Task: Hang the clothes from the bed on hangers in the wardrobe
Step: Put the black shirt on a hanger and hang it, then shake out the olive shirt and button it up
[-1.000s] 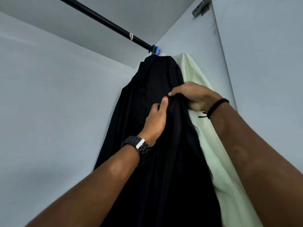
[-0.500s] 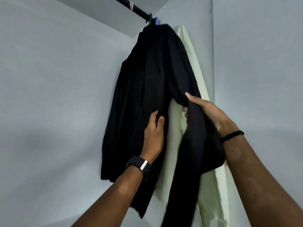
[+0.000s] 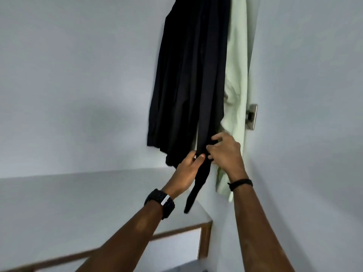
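Pale grey wardrobe walls (image 3: 78, 75) back a long black shirt (image 3: 188, 75) hanging by the right corner, before a pale green shirt (image 3: 236, 65). Left hand (image 3: 187, 169) and right hand (image 3: 225, 152) pinch its lower front edges together.

Both hands, the left hand (image 3: 188, 167) and right hand (image 3: 225, 152), pinch the lower front edge of a black shirt (image 3: 188, 79) hanging just beside a pale green shirt (image 3: 236, 75) inside the wardrobe (image 3: 78, 75).
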`<state>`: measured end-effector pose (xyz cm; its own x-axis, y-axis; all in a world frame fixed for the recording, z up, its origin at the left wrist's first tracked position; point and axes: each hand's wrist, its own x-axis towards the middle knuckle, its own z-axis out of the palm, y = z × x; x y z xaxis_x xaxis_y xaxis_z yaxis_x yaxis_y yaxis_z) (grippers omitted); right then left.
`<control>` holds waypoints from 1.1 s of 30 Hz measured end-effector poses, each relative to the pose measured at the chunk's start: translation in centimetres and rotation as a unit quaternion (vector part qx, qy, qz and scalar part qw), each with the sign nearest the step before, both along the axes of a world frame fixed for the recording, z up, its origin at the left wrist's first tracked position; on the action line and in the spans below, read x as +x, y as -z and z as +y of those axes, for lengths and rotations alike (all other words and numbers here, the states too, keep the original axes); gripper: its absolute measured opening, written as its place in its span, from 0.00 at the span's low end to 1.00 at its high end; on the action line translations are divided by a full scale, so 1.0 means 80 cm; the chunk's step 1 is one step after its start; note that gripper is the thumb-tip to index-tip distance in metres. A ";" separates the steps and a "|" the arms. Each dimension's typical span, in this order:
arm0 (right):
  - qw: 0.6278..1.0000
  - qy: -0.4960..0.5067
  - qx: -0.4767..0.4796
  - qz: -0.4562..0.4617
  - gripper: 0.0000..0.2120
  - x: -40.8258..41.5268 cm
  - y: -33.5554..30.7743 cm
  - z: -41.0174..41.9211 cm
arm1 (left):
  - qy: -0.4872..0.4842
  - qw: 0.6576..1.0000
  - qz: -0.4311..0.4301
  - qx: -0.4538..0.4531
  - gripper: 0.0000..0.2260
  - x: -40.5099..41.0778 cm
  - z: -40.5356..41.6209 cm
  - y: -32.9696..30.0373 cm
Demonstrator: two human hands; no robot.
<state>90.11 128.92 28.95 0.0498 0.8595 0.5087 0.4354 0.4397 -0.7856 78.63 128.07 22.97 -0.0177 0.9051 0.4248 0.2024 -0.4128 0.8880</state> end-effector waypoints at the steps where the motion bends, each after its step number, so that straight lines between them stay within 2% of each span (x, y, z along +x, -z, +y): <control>1: 1.000 -0.007 0.003 0.019 0.13 0.002 0.018 -0.012 | -0.005 1.000 0.006 -0.019 0.10 0.005 -0.011 0.018; 3: 0.999 -0.030 0.004 0.040 0.15 0.001 0.054 -0.037 | -0.008 0.999 0.010 -0.050 0.10 0.012 -0.040 0.047; 7: 0.990 -0.117 -0.044 0.071 0.10 -0.009 0.108 -0.087 | -0.043 0.996 0.041 -0.073 0.12 0.014 -0.105 0.079; 10: 0.984 -0.114 -0.034 0.132 0.11 -0.018 0.137 -0.126 | -0.076 0.991 0.045 -0.101 0.15 0.005 -0.155 0.100; 13: 0.979 -0.123 -0.041 0.154 0.11 -0.030 0.167 -0.170 | -0.121 0.984 0.033 -0.123 0.15 -0.009 -0.211 0.129; 17: 0.948 -0.235 -0.166 0.132 0.09 -0.055 0.220 -0.228 | -0.183 0.973 -0.031 -0.138 0.13 -0.026 -0.289 0.177; 19: 0.918 -0.293 -0.241 0.117 0.09 -0.072 0.249 -0.263 | -0.234 0.958 -0.075 -0.146 0.13 -0.036 -0.330 0.204; 23: 0.869 -0.359 -0.332 0.071 0.08 -0.120 0.308 -0.354 | -0.324 0.917 -0.140 -0.188 0.12 -0.059 -0.436 0.268; 28: 0.806 -0.436 -0.401 -0.008 0.10 -0.176 0.385 -0.489 | -0.435 0.847 -0.195 -0.236 0.12 -0.089 -0.587 0.343; 33: 0.749 -0.473 -0.454 -0.091 0.08 -0.209 0.457 -0.628 | -0.495 0.791 -0.228 -0.278 0.13 -0.107 -0.735 0.409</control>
